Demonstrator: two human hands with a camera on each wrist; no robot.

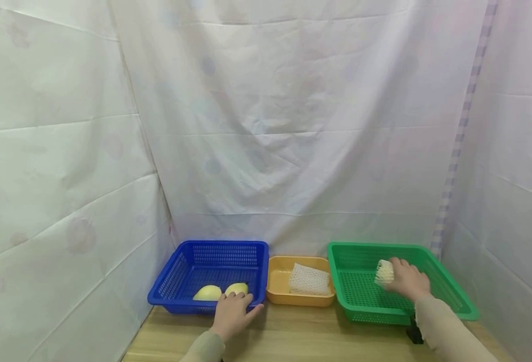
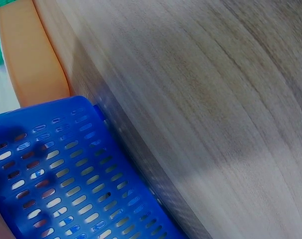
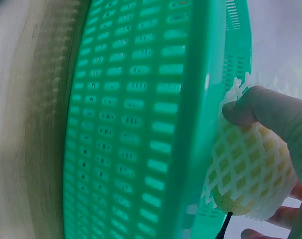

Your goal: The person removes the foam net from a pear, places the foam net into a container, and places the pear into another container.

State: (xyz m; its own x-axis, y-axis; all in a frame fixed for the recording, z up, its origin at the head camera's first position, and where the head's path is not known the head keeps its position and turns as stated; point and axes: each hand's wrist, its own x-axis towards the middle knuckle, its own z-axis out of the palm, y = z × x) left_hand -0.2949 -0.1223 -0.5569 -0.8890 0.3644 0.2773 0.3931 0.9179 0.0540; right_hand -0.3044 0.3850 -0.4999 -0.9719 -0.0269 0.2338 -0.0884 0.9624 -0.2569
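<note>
Clasping a pale yellow pear (image 1: 385, 272) in a white net sleeve (image 3: 226, 167) with the right grip (image 1: 409, 279), over the green basket (image 1: 379, 246). Reaching across the near side of the blue basket (image 1: 223, 242) with the left grip (image 1: 234, 312), loosely extended, next to two bare pears (image 1: 207, 292), with an orange tray (image 1: 299, 300) of white netting (image 1: 309, 279) between the baskets on the surface (image 1: 302, 334).
</note>
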